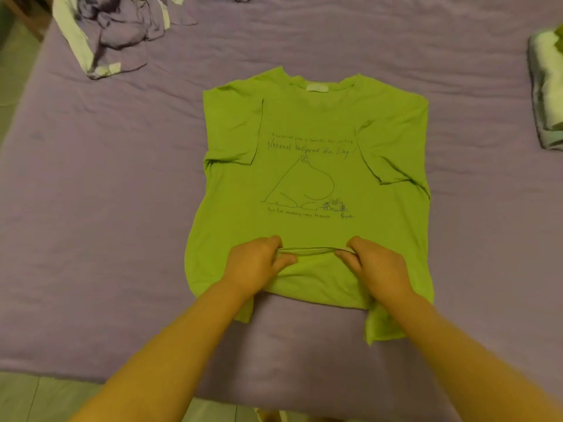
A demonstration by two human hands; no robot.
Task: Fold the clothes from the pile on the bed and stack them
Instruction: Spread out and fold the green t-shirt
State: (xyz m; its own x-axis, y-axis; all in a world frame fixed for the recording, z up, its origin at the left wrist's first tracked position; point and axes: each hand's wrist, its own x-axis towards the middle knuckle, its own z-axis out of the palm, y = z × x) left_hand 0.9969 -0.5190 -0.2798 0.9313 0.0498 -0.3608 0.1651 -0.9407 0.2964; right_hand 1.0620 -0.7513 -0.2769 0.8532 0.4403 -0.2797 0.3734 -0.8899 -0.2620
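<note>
Green T-shirt [313, 178], soft printed cotton, sleeves folded in, lies mid-bed on wrinkled purple sheet [122, 178]; left hand [256, 266] and right hand [377, 269] pinch its hem fold at 6 o'clock; crumpled pile [112, 32] at 11.

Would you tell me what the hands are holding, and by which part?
Both hands, left and right, pinch the green T-shirt at a raised fold near its bottom hem.

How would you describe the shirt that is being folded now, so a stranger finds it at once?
Start from the purple bed sheet: the green T-shirt lies flat in its middle, both sleeves folded inward. The left hand and right hand pinch its lower part. Unlike the crumpled purple pile and the folded stack, it bears a line drawing with handwriting.
</note>
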